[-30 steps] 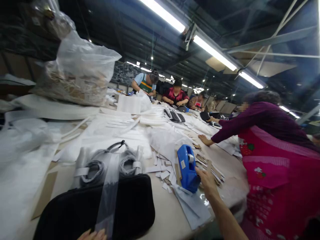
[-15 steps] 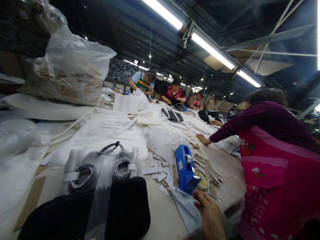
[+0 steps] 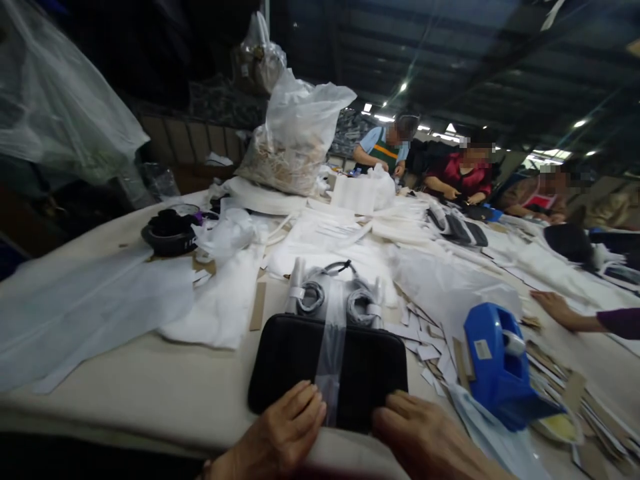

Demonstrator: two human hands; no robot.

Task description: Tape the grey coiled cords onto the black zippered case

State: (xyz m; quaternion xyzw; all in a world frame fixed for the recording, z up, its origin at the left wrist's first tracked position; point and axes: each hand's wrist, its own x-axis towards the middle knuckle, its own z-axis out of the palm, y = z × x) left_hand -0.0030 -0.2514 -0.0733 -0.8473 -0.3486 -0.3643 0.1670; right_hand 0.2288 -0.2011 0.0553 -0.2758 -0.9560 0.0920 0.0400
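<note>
Left hand (image 3: 285, 427) and right hand (image 3: 417, 433) flat on black case (image 3: 360, 367) near edge, fingers loosely together, flanking tape strip (image 3: 331, 353). No legible writing.

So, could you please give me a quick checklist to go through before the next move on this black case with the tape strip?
1. Left hand on the near edge of the black case: ok.
2. Right hand on the case's near edge too: ok.
3. Clear tape strip runs over the case, between the two hands: ok.
4. Strip stuck down flat along its length: cannot tell.
5. Blue tape dispenser stands apart from the case, to its right: ok.
6. Grey cable bundles lie at the case's far edge; touching it or not: cannot tell.
</note>
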